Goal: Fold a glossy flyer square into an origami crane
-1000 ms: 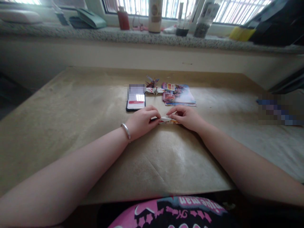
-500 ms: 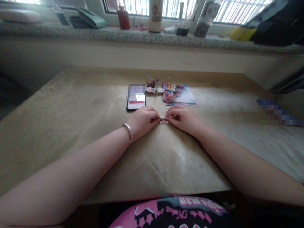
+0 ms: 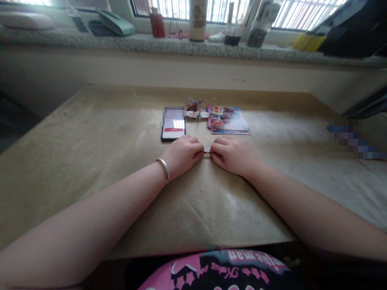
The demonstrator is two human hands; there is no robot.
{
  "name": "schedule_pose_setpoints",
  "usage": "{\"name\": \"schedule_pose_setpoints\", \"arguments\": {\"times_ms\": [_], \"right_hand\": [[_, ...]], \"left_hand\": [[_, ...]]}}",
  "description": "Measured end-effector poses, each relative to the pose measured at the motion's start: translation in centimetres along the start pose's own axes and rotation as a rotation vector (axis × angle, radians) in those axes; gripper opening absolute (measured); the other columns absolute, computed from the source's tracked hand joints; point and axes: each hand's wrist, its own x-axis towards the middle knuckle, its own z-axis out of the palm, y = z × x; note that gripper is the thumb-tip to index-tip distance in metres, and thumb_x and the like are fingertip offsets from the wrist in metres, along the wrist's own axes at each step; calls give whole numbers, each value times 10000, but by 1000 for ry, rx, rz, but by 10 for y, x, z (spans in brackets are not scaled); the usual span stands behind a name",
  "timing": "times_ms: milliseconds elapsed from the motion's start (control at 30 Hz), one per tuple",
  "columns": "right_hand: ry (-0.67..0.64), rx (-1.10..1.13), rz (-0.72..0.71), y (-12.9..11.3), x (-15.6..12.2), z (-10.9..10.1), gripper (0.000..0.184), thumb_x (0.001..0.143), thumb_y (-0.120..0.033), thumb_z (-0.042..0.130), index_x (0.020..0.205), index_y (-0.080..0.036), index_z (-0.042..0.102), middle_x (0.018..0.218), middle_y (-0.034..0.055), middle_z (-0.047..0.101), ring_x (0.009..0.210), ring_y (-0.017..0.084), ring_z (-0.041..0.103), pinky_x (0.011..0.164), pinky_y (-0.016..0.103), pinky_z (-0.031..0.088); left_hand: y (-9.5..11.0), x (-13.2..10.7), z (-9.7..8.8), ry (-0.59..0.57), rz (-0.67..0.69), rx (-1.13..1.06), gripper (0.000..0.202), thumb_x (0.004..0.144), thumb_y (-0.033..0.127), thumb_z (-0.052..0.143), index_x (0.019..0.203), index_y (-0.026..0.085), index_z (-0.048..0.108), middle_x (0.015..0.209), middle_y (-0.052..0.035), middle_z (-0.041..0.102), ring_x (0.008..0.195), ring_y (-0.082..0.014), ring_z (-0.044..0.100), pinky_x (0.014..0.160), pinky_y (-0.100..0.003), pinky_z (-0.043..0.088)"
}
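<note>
Between my hands is a small folded piece of paper (image 3: 207,153), whitish with a dark reddish line, low over the table. My left hand (image 3: 184,152), with a silver bangle at the wrist, pinches its left end. The right end is in the closed fingers of my right hand (image 3: 232,155), which hide much of it. Just beyond my left hand lies a phone (image 3: 173,135) with a lit screen. Folded paper pieces (image 3: 197,114) sit past the hands, beside the phone. Farther right is a stack of printed paper sheets (image 3: 231,119) with a yellow label.
A tan cover (image 3: 121,161) spreads over the table. Behind it, a stone windowsill (image 3: 169,46) carries a red bottle (image 3: 157,24), a tall pale container (image 3: 198,20), jars and a yellow item (image 3: 308,42). At the right edge lies a blurred bluish object (image 3: 356,141).
My right hand has curled its fingers closer around the paper and turned slightly, so less of the paper shows. My left hand has hardly moved.
</note>
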Motion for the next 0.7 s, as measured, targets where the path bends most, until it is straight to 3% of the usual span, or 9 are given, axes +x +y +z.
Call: {"name": "schedule_pose_setpoints", "arguments": {"times_ms": [100,300,700], "right_hand": [[-9,18,37,-1,0,-1,260,906,-374,478,803,-194,634,859,49,651,790,177,557,616,300,303],[5,63,78,0,2,4,232,909,-356,483,834,-207,643,884,35,657,798,166,567,626,293,305],[-55,-94,-110,0,3,-6,214,930,-250,447,866,-202,645,868,45,638,770,172,513,580,310,250]], "left_hand": [[1,1,0,7,5,-6,170,862,205,551,772,150,685,799,-59,659,743,-171,555,710,-288,444],[2,1,0,9,8,1,161,852,200,547,767,146,673,782,-59,642,738,-174,545,705,-290,443],[3,1,-2,-9,41,-35,198,874,243,515,835,142,681,834,-72,654,772,-175,563,735,-302,461]]}}
